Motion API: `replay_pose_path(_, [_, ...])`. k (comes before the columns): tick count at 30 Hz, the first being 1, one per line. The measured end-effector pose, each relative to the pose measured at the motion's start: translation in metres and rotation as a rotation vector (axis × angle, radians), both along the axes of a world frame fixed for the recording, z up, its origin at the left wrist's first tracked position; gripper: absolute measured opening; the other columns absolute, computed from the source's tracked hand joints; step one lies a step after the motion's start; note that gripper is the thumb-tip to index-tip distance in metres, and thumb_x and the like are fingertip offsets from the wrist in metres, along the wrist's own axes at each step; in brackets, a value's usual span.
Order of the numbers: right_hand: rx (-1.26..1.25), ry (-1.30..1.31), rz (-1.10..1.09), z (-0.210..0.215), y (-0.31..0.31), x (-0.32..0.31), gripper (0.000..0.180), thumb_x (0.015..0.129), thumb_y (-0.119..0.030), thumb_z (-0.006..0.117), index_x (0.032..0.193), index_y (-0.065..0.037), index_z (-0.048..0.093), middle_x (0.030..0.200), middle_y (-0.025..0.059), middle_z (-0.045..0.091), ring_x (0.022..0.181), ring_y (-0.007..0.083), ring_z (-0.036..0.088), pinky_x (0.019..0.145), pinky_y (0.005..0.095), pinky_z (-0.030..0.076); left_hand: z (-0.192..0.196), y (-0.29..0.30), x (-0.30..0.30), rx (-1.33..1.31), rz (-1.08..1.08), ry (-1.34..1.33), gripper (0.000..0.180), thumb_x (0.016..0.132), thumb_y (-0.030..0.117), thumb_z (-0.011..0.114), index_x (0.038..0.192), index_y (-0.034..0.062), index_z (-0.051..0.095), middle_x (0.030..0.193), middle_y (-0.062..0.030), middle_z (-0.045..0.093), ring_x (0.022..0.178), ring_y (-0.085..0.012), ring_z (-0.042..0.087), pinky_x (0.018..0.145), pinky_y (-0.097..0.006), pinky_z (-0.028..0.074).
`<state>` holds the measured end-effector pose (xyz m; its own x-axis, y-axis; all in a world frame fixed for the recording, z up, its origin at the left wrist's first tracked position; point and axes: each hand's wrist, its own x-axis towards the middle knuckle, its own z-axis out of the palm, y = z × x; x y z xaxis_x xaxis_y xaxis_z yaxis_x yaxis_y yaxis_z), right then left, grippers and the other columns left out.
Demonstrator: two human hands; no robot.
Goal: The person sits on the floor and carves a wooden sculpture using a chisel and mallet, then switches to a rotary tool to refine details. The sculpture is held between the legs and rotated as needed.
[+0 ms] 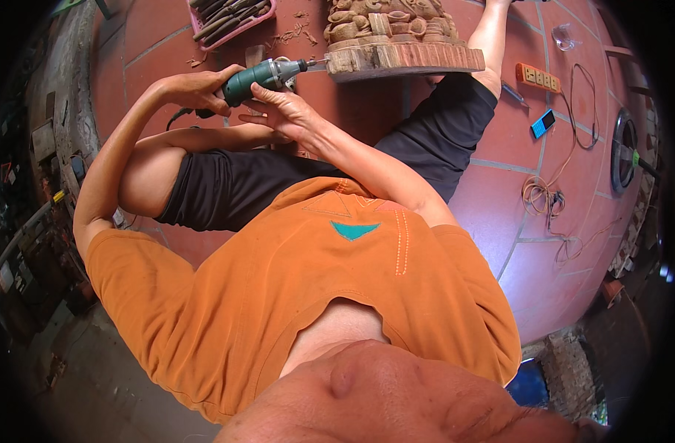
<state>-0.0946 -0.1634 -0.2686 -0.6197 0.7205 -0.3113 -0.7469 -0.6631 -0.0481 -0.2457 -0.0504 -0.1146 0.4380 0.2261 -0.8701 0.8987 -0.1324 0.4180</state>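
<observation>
A green and silver die grinder [250, 83] lies level in front of me, its nose pointing right. My left hand [199, 90] is wrapped round its rear end, where a dark cord comes out. Under the front half, my right hand [295, 114] steadies the tool with the thumb against its body and some fingers loosely extended. The thin bit [319, 65] reaches the left edge of the wood carving's base; whether it touches, I cannot tell. That wood carving [404, 60] has a thick flat base and dense relief above, its top cut off by the view.
A pink basket [238, 33] of carving tools stands at the far left, with wood shavings [297, 33] beside it. To the right lie an orange power strip [538, 77], a blue phone [543, 124], tangled cords [544, 199] and a round black fan [624, 151]. My bent legs flank the carving.
</observation>
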Motion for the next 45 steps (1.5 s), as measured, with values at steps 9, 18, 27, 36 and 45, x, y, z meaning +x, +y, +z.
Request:
replay_pose_path(9, [-0.021, -0.023, 0.006, 0.003, -0.007, 0.001, 0.049, 0.086, -0.02, 0.08, 0.129, -0.017, 0.057, 0.123, 0.0037, 0.061, 0.117, 0.0236, 0.057, 0.104, 0.0552, 0.048, -0.01, 0.001, -0.006, -0.005, -0.046, -0.051, 0.083, 0.079, 0.017, 0.071, 0.149, 0.0132, 0.027, 0.082, -0.0112, 0.06, 0.07, -0.0201, 0.065, 0.059, -0.034, 0.053])
replay_pose_path(18, [-0.053, -0.015, 0.015, 0.006, -0.012, 0.0, 0.05, 0.086, -0.019, 0.08, 0.13, -0.016, 0.056, 0.123, 0.0041, 0.061, 0.117, 0.0236, 0.057, 0.103, 0.055, 0.049, -0.008, 0.002, -0.001, -0.012, -0.096, 0.032, 0.085, 0.078, 0.02, 0.075, 0.149, 0.0146, 0.027, 0.087, -0.014, 0.065, 0.077, -0.0255, 0.068, 0.067, -0.038, 0.056])
replay_pose_path(27, [-0.04, -0.028, -0.011, 0.0, -0.005, -0.002, 0.049, 0.086, -0.018, 0.08, 0.129, -0.014, 0.057, 0.122, 0.0046, 0.061, 0.116, 0.0231, 0.058, 0.102, 0.0546, 0.05, -0.009, 0.0, -0.002, -0.002, -0.039, 0.027, 0.083, 0.079, 0.014, 0.072, 0.149, 0.0145, 0.027, 0.084, -0.0114, 0.062, 0.072, -0.0208, 0.066, 0.061, -0.035, 0.055])
replay_pose_path(36, [-0.016, -0.018, -0.001, 0.0, 0.001, 0.001, 0.048, 0.086, -0.017, 0.08, 0.127, -0.009, 0.058, 0.121, 0.0072, 0.063, 0.12, 0.0263, 0.057, 0.1, 0.0543, 0.052, -0.015, 0.001, -0.01, 0.012, -0.002, -0.027, 0.082, 0.081, 0.014, 0.071, 0.149, 0.0151, 0.026, 0.086, -0.0092, 0.057, 0.071, -0.0179, 0.063, 0.06, -0.032, 0.055])
replay_pose_path(45, [-0.048, -0.027, 0.012, 0.0, -0.007, -0.001, 0.049, 0.087, -0.017, 0.079, 0.129, -0.014, 0.056, 0.124, 0.0054, 0.06, 0.12, 0.0245, 0.057, 0.101, 0.0539, 0.051, -0.013, 0.002, -0.006, -0.011, -0.066, 0.005, 0.085, 0.079, 0.015, 0.072, 0.15, 0.0151, 0.025, 0.09, -0.0129, 0.064, 0.077, -0.0219, 0.068, 0.066, -0.035, 0.058])
